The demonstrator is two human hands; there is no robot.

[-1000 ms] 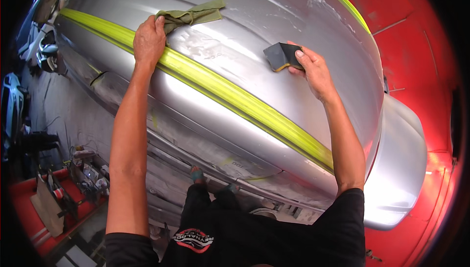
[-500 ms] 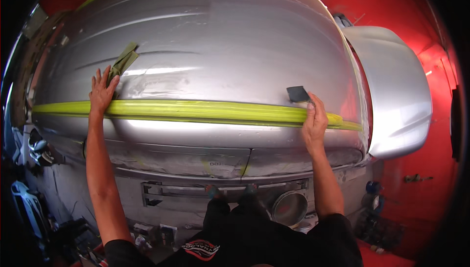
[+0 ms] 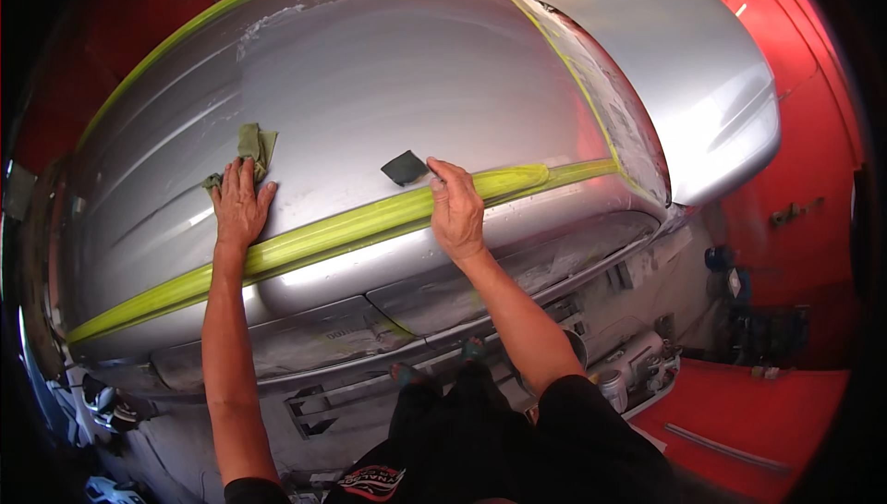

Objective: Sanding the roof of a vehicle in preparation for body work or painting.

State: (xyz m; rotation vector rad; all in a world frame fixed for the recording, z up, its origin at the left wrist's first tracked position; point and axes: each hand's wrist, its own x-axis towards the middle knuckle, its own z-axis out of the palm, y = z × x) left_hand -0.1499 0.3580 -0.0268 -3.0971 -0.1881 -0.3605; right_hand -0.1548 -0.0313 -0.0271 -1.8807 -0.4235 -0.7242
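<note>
Well, from where I stand, the left hand (image 3: 242, 206) lies over the crumpled green cloth (image 3: 258, 148) on the silver roof (image 3: 388, 79), just beyond the yellow-green tape band (image 3: 342, 225). Its grip looks loosely spread, fingers laid forward over the cloth rather than closed round it. The right hand (image 3: 457, 213) is over the band, its grip pinching one corner of the dark folded sheet (image 3: 404, 168) between thumb and fingers; the rest juts out to the left, and I can't tell whether it touches the roof.

To handle these well, I'd fold the cloth flatter so the palm bears evenly, and I'd back the sheet with several fingers, since a corner pinch gives little control. I'd use light pressure and keep the sheet's edge off the tape.
</note>
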